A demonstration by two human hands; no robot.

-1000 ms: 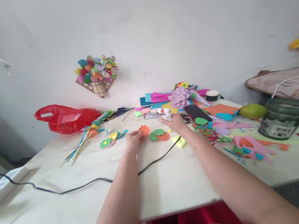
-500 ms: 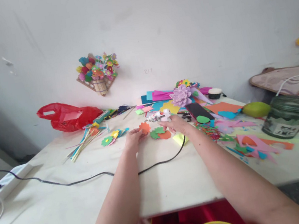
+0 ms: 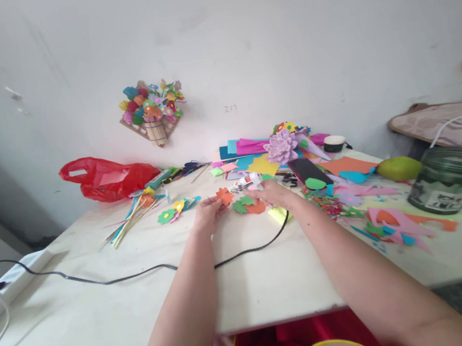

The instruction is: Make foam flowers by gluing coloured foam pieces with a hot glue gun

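My left hand (image 3: 210,211) pinches an orange scalloped foam flower (image 3: 224,197) at its edge, just above the table. My right hand (image 3: 274,194) is closed round the handle of a white patterned glue gun (image 3: 252,180), whose nozzle points left toward that flower. Its black cord (image 3: 266,246) comes out below the right hand and runs across the table to the left. Between the hands lie a green foam flower (image 3: 241,204) and another orange flower (image 3: 257,208), partly overlapping. Left of my left hand rest layered flowers with yellow centres (image 3: 167,215).
A power strip (image 3: 12,277) lies at the left edge. Behind are a red plastic bag (image 3: 107,180), thin sticks (image 3: 130,220) and a purple flower (image 3: 281,147). Foam scraps (image 3: 396,224), a green fruit (image 3: 400,168) and a glass jar (image 3: 451,179) occupy the right side.
The glue gun and right hand have shifted very slightly. My left hand keeps the orange flower in nearly the same place. The whole view has moved a little.
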